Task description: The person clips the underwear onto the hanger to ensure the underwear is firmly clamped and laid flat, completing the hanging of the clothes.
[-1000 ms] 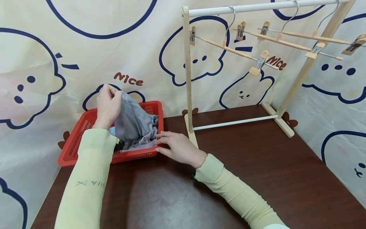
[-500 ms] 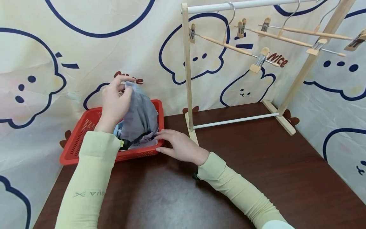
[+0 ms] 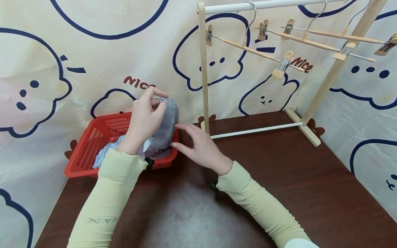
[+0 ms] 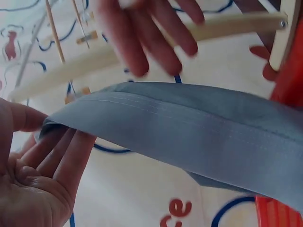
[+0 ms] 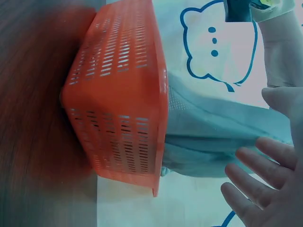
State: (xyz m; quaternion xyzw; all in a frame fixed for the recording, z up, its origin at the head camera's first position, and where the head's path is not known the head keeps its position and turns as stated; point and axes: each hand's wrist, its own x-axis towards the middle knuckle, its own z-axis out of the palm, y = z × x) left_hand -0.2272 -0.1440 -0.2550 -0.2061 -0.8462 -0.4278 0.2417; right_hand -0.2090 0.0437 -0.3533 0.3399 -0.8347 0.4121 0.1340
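Observation:
A grey garment (image 3: 167, 122) with a stitched hem rises out of the red plastic basket (image 3: 116, 120). My left hand (image 3: 145, 119) pinches its top edge; in the left wrist view the thumb lies over the hem (image 4: 189, 125) and the fingers are under it. My right hand (image 3: 206, 148) has relaxed, spread fingers beside the basket's right rim, close to the garment's side. The right wrist view shows this hand (image 5: 267, 175) palm up, holding nothing, with the lower garment still inside the basket. A light blue cloth (image 3: 107, 150) lies in the basket, partly behind my left forearm.
A wooden rack with a white top bar (image 3: 270, 4) stands at the right on the dark brown table (image 3: 263, 193). Several clip hangers hang from it, including a near one (image 3: 245, 47). A patterned sheet (image 3: 102, 65) backs the table.
My left hand has moved right with the garment's edge, uncovering the blue cloth. My right hand has come off the basket's rim and shifted slightly right and up toward the garment.

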